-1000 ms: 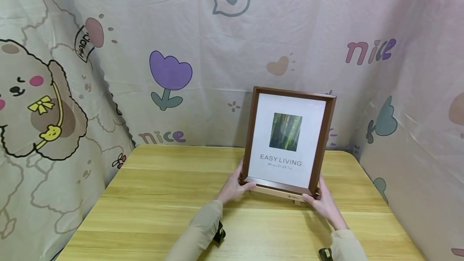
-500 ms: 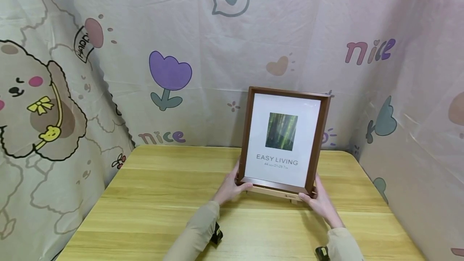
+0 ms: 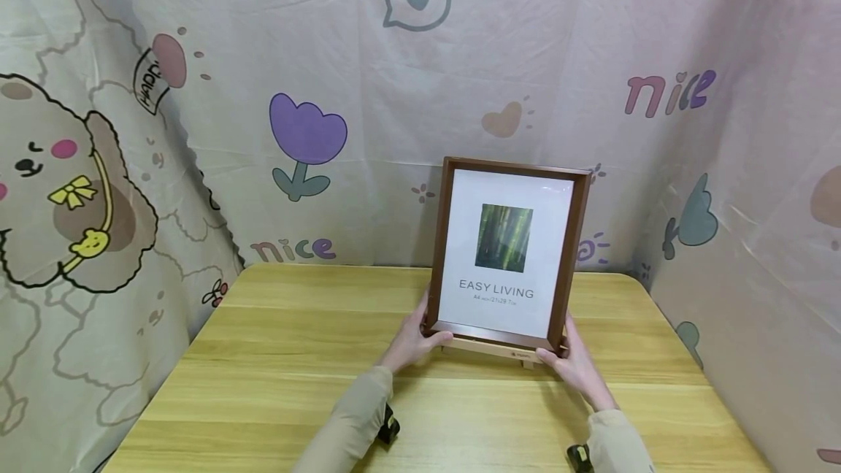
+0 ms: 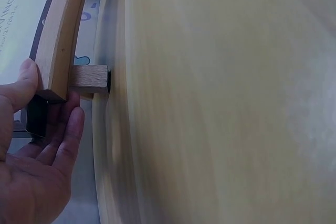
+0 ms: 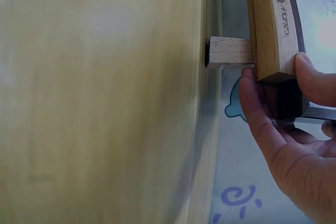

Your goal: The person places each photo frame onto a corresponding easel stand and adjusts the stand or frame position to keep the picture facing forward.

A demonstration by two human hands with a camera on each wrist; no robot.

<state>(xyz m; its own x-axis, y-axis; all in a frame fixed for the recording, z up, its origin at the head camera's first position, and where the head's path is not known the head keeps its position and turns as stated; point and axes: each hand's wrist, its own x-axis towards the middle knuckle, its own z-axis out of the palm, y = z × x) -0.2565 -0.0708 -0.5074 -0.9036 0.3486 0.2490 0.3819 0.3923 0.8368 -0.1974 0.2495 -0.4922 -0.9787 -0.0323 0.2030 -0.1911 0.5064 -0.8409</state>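
A brown picture frame [image 3: 504, 312] with a white insert, a bamboo picture and the words "EASY LIVING" leans upright on a small wooden easel [image 3: 489, 349]. My left hand [image 3: 410, 341] grips the lower left corner, thumb in front and fingers behind. At the lower right corner my right hand [image 3: 578, 367] holds on the same way. In the left wrist view the easel's ledge [image 4: 55, 45] and a short leg [image 4: 89, 78] show beside the fingers. The right wrist view shows the ledge's printed logo end [image 5: 273, 30]. The easel's back is hidden.
A light wooden table [image 3: 296, 356] lies under the easel. Printed cloth [image 3: 407, 79] hangs behind it and along both sides. Dark camera mounts [image 3: 389, 425] sit at the sleeved wrists.
The picture frame, the easel and both hands have shifted a little to the left across the table. The grip of both hands looks the same.
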